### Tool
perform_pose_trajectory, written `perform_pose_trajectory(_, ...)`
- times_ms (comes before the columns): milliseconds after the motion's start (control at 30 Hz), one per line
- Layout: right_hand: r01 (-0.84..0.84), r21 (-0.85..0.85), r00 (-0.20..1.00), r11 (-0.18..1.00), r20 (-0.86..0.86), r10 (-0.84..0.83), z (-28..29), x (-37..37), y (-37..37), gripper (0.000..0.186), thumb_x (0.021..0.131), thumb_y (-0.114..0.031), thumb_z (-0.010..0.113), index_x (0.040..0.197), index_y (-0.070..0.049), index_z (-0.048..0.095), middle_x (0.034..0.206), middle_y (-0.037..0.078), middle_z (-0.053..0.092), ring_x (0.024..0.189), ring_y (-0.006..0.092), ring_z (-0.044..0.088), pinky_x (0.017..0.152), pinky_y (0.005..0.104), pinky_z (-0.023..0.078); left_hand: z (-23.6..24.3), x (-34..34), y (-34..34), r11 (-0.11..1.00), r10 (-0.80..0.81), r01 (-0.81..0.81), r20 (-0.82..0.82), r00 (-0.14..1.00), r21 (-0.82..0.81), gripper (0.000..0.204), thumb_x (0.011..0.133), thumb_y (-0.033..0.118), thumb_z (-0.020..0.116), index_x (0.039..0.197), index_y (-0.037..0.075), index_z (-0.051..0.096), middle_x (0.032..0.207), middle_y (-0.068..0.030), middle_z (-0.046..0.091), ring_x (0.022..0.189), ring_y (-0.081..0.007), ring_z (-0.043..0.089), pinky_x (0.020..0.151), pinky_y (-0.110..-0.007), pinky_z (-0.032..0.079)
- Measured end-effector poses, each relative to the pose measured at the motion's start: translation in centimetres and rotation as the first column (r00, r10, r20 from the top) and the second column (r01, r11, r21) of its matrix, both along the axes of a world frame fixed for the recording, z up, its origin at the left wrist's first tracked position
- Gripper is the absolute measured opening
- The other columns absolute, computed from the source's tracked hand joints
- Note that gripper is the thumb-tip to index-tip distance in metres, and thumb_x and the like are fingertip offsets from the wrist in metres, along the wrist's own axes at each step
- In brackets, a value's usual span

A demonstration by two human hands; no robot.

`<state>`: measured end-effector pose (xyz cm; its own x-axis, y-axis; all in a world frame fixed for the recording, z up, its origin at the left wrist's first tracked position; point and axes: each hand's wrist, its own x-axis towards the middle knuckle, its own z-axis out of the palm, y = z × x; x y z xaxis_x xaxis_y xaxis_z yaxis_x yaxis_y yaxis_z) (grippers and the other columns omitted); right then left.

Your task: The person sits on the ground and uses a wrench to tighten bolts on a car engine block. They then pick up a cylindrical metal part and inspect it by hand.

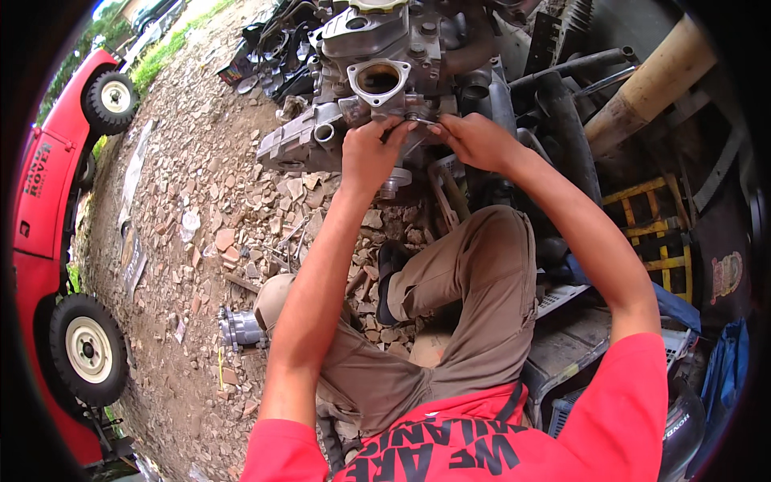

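Note:
A grimy metal engine [353, 44] with an open triangular flanged port [377, 74] fills the upper middle. Just below that port, my left hand [373, 149] is closed at a small fitting, thumb and fingers pinched; what lies in them is too small to name. My right hand [474, 140] grips a thin metal tool [426, 123] that reaches toward the same fitting, close to my left fingertips. A round metal pulley-like part [393, 183] hangs below my hands.
My bent legs [474, 281] rest on rubble ground [209, 225]. A red vehicle [40, 249] stands at left. Pipes [562, 120], a bamboo pole [642, 88], yellow crates [646, 225] and a blue tarp [723, 377] crowd the right. A metal cylinder [239, 328] lies near my knee.

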<state>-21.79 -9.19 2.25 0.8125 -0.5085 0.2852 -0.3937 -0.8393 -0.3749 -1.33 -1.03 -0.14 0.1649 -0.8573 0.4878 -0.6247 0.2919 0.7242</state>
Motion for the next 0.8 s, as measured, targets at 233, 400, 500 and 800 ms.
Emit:
perform_pose_trajectory(233,0.083,-0.007,0.925,0.997,-0.373,-0.079,6.1,1.2,3.7,0.029,0.094,-0.021,0.053,0.085,0.003,0.067,0.081,0.025,0.067,0.08,0.0442,0.065,0.072,0.0489,0.054,0.5,0.3,1.4,0.991,-0.122,0.125,-0.084,0.989,0.042,0.016,0.087,0.017,0.072,0.094,0.003,0.074,0.071,-0.011,0.069,0.06,-0.0149,0.062,0.057,-0.03,0.047)
perform_pose_trajectory(400,0.036,-0.08,0.818,0.996,-0.571,-0.076,9.1,3.5,2.9,0.023,0.087,-0.014,0.054,0.081,0.003,0.068,0.082,0.025,0.067,0.081,0.0407,0.067,0.075,0.0478,0.054,0.2,0.0,1.1,0.998,-0.06,0.06,-0.175,0.983,-0.006,0.014,0.088,0.015,0.069,0.096,0.004,0.074,0.071,-0.0107,0.069,0.06,-0.0167,0.063,0.058,-0.03,0.048)
perform_pose_trajectory(500,0.086,-0.072,0.737,0.994,-0.667,-0.112,10.4,4.9,3.3,0.021,0.084,-0.01,0.054,0.081,0.004,0.069,0.082,0.025,0.067,0.082,0.0399,0.067,0.075,0.0469,0.055,-0.1,-0.1,0.5,0.999,-0.019,0.026,-0.156,0.988,0.046,0.016,0.09,0.017,0.068,0.1,0.006,0.075,0.069,-0.0088,0.069,0.054,-0.0134,0.058,0.056,-0.031,0.046)
perform_pose_trajectory(800,0.044,0.007,0.645,0.999,-0.764,-0.023,11.5,5.8,1.1,0.026,0.087,-0.017,0.054,0.085,0.004,0.07,0.083,0.025,0.069,0.083,0.0389,0.068,0.073,0.0473,0.055,-0.2,-0.4,0.1,0.998,0.063,-0.063,-0.003,0.998,0.023,0.019,0.089,0.019,0.07,0.099,0.005,0.075,0.066,-0.0164,0.066,0.053,-0.0227,0.061,0.055,-0.033,0.046)
